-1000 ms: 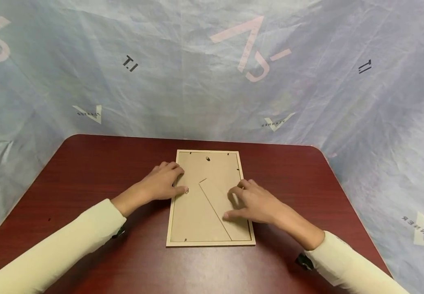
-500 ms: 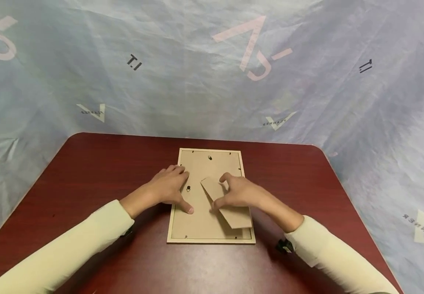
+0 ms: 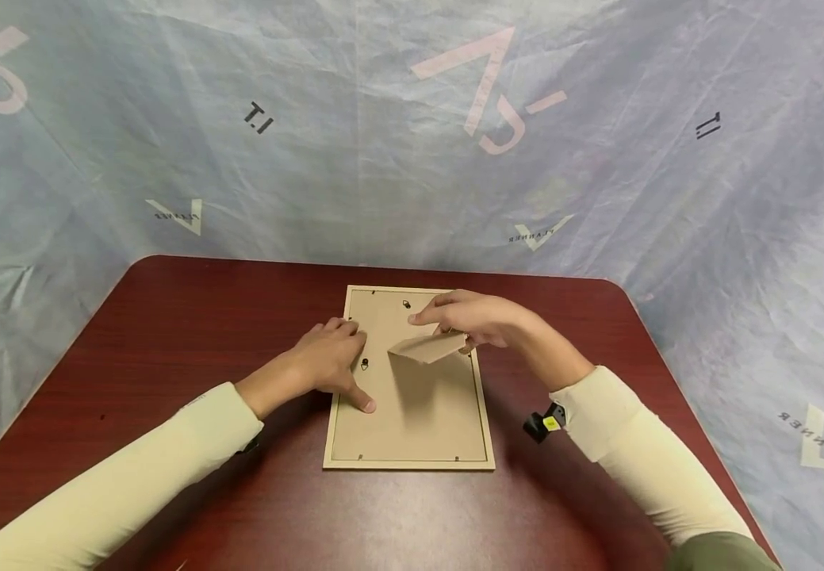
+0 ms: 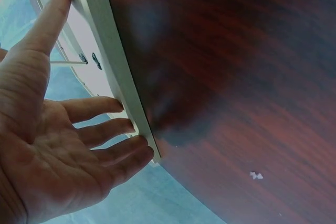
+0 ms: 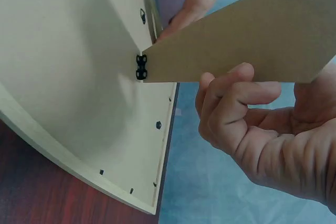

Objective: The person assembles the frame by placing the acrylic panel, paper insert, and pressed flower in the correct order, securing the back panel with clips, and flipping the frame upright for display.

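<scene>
A picture frame [image 3: 383,432] lies face down on the table, its beige backing board up. My left hand [image 3: 327,358] rests on its left side, thumb stretched over the backing and fingers along the edge. In the left wrist view, the fingertips touch the pale wooden rim [image 4: 116,59]. The cardboard stand leg [image 3: 427,347] is swung up from the backing on a black hinge [image 5: 141,67]. My right hand [image 3: 479,315] holds the leg near its free end. In the right wrist view, curled fingers [image 5: 239,90] overlap its edge and the thumb is partly hidden behind it.
The dark red wooden table [image 3: 205,317] has rounded far corners. Pale printed fabric [image 3: 354,159] hangs behind it and along the sides. Small hanging rings [image 3: 407,304] and black tabs [image 5: 131,191] sit on the frame's back. A white speck [image 4: 255,175] lies on the tabletop.
My right hand has taken hold of the flat stand leg and raised it, moving away toward the frame's far end. My left thumb has slid nearer along the backing and stays there.
</scene>
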Available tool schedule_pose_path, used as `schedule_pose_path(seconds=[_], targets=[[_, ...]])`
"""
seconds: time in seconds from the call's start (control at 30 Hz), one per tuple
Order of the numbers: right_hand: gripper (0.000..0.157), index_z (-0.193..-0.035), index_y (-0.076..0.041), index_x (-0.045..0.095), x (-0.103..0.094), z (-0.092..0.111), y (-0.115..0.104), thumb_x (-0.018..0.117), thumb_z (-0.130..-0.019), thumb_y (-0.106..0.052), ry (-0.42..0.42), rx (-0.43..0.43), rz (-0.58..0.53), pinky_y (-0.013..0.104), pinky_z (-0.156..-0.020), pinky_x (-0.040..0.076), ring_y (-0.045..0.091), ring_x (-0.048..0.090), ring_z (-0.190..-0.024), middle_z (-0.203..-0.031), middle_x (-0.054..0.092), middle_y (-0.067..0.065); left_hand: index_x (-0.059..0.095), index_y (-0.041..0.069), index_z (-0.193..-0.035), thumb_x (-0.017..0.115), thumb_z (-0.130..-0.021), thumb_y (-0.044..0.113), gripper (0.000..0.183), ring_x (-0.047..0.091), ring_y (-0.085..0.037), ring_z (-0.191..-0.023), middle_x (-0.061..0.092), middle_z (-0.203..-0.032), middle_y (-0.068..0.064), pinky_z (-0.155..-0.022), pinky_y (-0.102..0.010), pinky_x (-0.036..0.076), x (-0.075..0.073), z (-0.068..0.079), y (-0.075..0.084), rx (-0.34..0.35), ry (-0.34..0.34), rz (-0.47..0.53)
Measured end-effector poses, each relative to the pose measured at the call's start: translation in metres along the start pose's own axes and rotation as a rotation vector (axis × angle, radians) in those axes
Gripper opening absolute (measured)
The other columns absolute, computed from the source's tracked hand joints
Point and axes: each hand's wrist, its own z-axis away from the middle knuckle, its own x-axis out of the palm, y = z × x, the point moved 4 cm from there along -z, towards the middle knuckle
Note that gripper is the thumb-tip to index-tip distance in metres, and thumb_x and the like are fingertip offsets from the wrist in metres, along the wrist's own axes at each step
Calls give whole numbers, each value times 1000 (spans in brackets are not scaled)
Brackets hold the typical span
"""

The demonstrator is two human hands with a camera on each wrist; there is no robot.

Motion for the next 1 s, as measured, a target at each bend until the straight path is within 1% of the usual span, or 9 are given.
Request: schedule_pose_path(seconds=[0.13,0.17,0.33,0.4,0.57,0.73,0.83,0.87,1.0], targets=[[55,-155,-6,58,-6,-1,-3,63,-114,-42,-12,-19,-46,26,-63,49,13,70,-81,-104,74,7,54,-3,-163,96,-70,81,133,37,-49,-166,45,-175,-29,-134,-69,35,4,-5,-3,14,-1,-1],[54,-155,-6,58,-6,-1,-3,63,-114,-42,-10,-19,-54,26,-62,49,13,70,-80,-102,73,5,54,-4,-163,94,-69,84,135,38,-51,-165,46,-174,-30,-133,-70,36,8,-8,-7,22,13,3],[55,-157,-5,56,-6,0,6,64,-114,-38,-12,24,-36,28,-68,54,15,68,-82,-101,71,6,55,-5,-162,94,-69,83,134,39,-52,-164,46,-173,-32,-133,-70,36,5,-4,-6,27,19,10],[51,-153,-6,60,-4,0,14,66,-113,-38,-19,51,-12,28,-69,54,16,66,-83,-103,70,7,54,-5,-162,96,-71,79,130,39,-51,-165,46,-173,-31,-133,-69,36,-1,2,0,22,15,4],[44,-138,-6,65,-3,-2,33,70,-111,-41,-51,79,6,24,-62,45,11,52,-72,-99,62,3,52,-4,-164,96,-73,75,129,37,-51,-166,43,-175,-31,-133,-70,36,1,4,-1,23,25,18],[43,-130,-8,65,-4,-6,45,66,-113,-47,-80,78,41,25,-60,43,12,44,-65,-84,54,-1,46,-4,-168,95,-75,76,132,32,-52,-169,37,-179,-32,-134,-74,33,2,4,-5,20,21,48],[43,-123,-10,66,-5,-9,51,64,-113,-52,-86,75,93,26,-61,43,12,44,-66,-78,49,-1,43,-3,-171,94,-76,75,133,29,-51,-171,34,-181,-31,-135,-75,29,3,6,-6,12,11,70],[44,-123,-10,68,-7,-9,52,63,-114,-53,-79,74,109,26,-62,43,13,46,-67,-79,51,-1,41,-3,-172,94,-77,75,133,28,-51,-171,33,-182,-31,-135,-75,28,4,6,-7,9,8,81],[48,-134,-4,71,-23,-14,54,61,-116,-48,5,11,170,26,-64,48,16,65,-77,-94,72,8,37,-1,-174,94,-80,71,131,26,-54,-171,27,-185,-28,-137,-74,26,8,11,-8,-10,7,165]])
